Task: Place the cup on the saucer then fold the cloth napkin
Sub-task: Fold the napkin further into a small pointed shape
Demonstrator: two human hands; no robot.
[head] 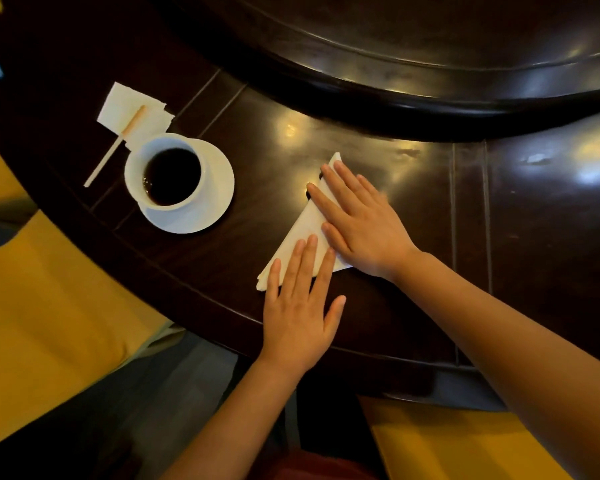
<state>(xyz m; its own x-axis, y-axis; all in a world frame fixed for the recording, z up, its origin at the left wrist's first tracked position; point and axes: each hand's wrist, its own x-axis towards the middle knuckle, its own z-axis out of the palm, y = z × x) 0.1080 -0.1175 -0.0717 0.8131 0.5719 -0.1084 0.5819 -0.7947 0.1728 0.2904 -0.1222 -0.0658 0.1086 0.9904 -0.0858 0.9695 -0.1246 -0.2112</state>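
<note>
Your two flat hands press one white napkin on the dark table.

Your right hand [362, 223] hides much of the cloth napkin [303, 233], folded into a triangle. Your left hand [300, 303] lies open with its fingertips on the near corner; neither hand grips anything. One cup [168, 171] stands on one saucer [215, 188], well apart to the left. The table [413, 188] is bare to the right.

Dim warm light, glare on table [326, 140]

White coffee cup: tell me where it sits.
In the head view, the white coffee cup stands on the round white saucer, left of the folded white cloth napkin.
</note>
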